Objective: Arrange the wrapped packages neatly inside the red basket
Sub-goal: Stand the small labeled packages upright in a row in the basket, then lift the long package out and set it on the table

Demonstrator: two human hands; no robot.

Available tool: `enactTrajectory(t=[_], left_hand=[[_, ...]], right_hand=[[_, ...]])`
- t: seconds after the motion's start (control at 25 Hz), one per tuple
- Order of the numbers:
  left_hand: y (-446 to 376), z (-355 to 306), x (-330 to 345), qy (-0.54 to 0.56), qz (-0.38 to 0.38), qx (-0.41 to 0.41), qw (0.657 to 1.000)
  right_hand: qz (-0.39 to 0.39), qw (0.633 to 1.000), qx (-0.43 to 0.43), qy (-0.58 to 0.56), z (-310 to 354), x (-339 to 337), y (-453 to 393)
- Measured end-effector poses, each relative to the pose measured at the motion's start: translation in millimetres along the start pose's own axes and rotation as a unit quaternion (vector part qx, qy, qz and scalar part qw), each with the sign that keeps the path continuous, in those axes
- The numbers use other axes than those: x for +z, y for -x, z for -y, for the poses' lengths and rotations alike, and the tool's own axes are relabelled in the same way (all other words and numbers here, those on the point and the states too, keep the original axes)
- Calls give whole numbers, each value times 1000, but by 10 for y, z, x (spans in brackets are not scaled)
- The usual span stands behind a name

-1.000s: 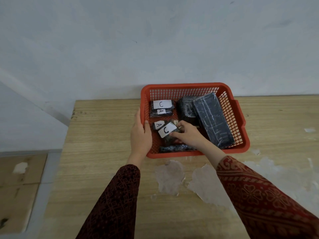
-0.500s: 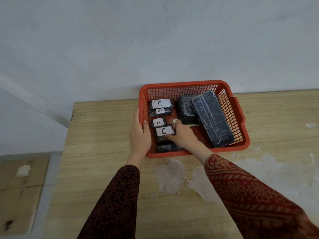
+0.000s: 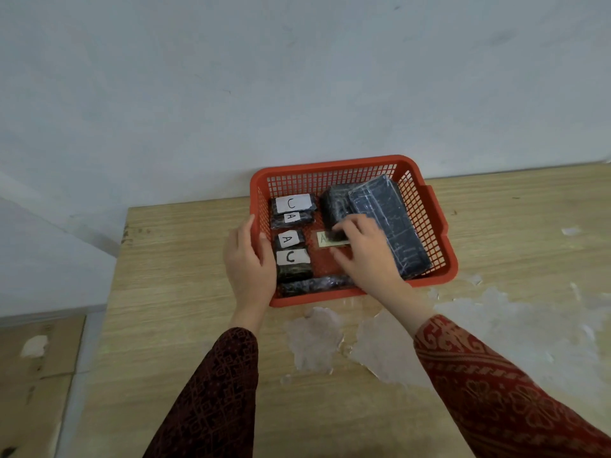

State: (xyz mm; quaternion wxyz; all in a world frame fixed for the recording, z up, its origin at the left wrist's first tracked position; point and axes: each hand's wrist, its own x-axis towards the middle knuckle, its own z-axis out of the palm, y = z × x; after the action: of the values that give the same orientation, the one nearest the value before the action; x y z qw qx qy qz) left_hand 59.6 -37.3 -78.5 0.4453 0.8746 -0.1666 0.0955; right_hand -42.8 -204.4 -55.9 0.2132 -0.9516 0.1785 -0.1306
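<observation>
1 red basket (image 3: 426, 206); 7 wrapped packages (image 3: 390, 226); 2 hands (image 3: 251, 262).

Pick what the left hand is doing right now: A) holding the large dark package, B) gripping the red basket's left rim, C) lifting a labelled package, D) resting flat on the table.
B: the left hand wraps its fingers over the red basket rim.

small packages (image 3: 291, 240) left in basket (image 3: 334, 166), large package (image 3: 388, 226) right.
</observation>
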Motion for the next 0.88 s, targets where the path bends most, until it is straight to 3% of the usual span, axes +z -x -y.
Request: enactTrajectory(t=[0.12, 0.24, 0.36, 0.48, 0.64, 0.76, 0.88], left_hand=[[34, -54, -28, -112, -31, 90, 989], [131, -176, -29, -152, 8, 185, 971], [487, -350, 37, -133, 79, 227, 961], [886, -428, 111, -152, 147, 217, 953], [975, -419, 117, -207, 166, 192, 945], [972, -410, 99, -216, 170, 196, 941], [997, -423, 84, -215, 159, 202, 942]], right_hand=[[-23, 992, 100, 70, -304, -156, 93], [54, 975, 196, 87, -475, -179, 107], [73, 973, 205, 82, -469, -197, 50], [10, 984, 167, 54, -404, -349, 104], [-118, 983, 137, 21, -328, -685, 398], [-170, 969, 176, -28, -477, -861, 738], [-199, 938, 280, -57, -740, -849, 1278]])
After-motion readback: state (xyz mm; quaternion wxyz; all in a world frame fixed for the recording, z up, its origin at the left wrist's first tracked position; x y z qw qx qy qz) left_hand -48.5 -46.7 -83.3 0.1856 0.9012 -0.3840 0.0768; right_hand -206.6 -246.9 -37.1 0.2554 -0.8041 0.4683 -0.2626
